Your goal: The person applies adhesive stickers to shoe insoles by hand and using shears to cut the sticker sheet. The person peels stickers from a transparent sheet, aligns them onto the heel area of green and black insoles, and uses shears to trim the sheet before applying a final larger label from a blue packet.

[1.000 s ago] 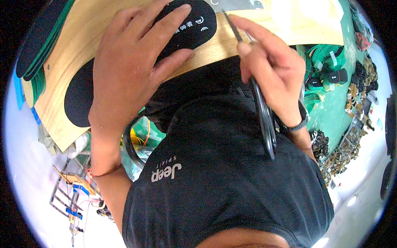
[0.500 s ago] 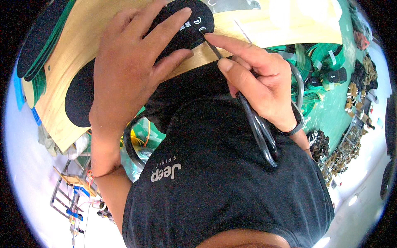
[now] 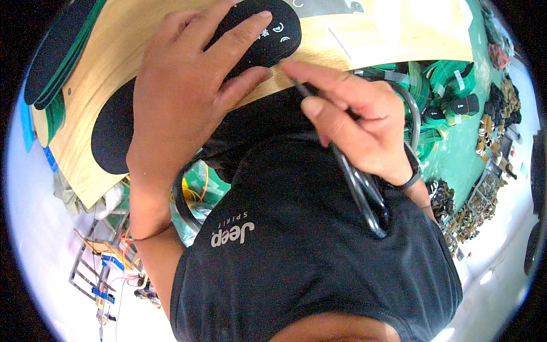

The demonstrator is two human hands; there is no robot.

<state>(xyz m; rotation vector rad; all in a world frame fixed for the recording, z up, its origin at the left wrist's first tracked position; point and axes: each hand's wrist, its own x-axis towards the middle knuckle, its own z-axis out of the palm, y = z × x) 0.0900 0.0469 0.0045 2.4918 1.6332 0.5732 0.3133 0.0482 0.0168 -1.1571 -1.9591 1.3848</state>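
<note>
Left hand [image 3: 188,102] presses flat, pinning the black insole [image 3: 259,34]; right hand [image 3: 356,122], at three o'clock, clenches scissors [image 3: 364,194]

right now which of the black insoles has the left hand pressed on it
The black insole with white markings at the near edge of the wooden board, under the left hand. The plain black insole further left lies uncovered, and the stacked insoles lie untouched beyond it.
</note>
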